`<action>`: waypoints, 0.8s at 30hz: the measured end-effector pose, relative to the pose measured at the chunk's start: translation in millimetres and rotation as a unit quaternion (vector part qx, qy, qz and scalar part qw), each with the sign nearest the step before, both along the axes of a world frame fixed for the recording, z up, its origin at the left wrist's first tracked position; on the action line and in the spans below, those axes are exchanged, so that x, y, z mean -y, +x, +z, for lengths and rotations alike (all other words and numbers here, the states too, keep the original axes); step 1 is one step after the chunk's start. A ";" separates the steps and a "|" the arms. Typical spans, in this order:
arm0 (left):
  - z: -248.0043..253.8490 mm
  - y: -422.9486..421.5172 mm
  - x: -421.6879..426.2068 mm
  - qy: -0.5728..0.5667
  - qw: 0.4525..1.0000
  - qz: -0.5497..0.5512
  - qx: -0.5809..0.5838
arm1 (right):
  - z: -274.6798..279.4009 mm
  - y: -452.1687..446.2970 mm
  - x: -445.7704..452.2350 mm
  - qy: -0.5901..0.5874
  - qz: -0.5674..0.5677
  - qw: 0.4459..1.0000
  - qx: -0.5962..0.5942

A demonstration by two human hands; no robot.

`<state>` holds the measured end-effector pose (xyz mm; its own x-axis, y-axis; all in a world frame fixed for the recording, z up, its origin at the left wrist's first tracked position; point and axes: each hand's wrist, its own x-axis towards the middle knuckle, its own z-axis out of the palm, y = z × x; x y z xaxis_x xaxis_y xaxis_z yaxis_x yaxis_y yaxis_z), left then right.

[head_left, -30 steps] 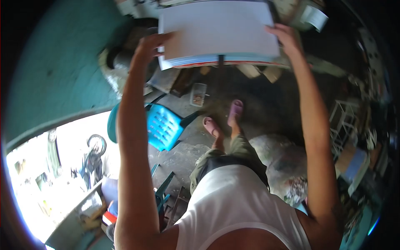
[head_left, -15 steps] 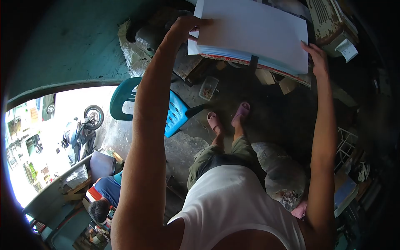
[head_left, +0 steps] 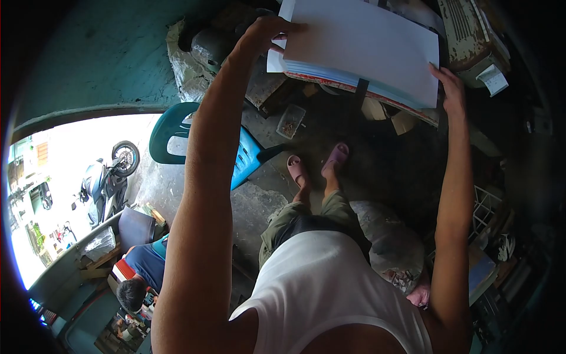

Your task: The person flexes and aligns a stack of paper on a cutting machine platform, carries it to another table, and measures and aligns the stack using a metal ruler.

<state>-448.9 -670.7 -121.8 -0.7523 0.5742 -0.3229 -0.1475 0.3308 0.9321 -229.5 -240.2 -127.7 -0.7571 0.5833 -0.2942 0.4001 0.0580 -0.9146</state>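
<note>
View: head camera, the only view.
Sheets: thick stack of large white rectangular paper sheets (head_left: pixel 365 50), on a red-edged board (head_left: pixel 330 81) at the top of the view, between both hands.
Left hand: bare left hand (head_left: pixel 265 34) at the stack's left edge; thumb on the top sheet, fingers below it, closed on the paper.
Right hand: bare right hand (head_left: pixel 451 91) at the stack's right edge, thumb touching it; the other fingers' grip is hidden, cannot tell.
Floor box: clear rectangular plastic box (head_left: pixel 282 120), open-topped, near the pink slide sandals (head_left: pixel 296 169); small brownish pieces inside, too small to identify.
Sack: large greyish translucent plastic bag (head_left: pixel 383 236), bulging, beside the wearer's leg; contents unclear.
Rack: white wire-frame rack (head_left: pixel 484 206), far right; contents lost in shadow.
Casing: cream, rust-marked slotted metal casing (head_left: pixel 463 29), right of the stack; interior unseen.
Seat: blue-and-teal plastic chair (head_left: pixel 246 158), partly behind the left forearm.
Bystander: a person in a blue shirt (head_left: pixel 148 264), lower left.
</note>
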 end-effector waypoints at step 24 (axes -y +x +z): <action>56.8 71.5 23.7 -0.046 0.858 -0.029 -0.510 | 8.1 6.8 11.5 0.020 0.061 0.997 -0.040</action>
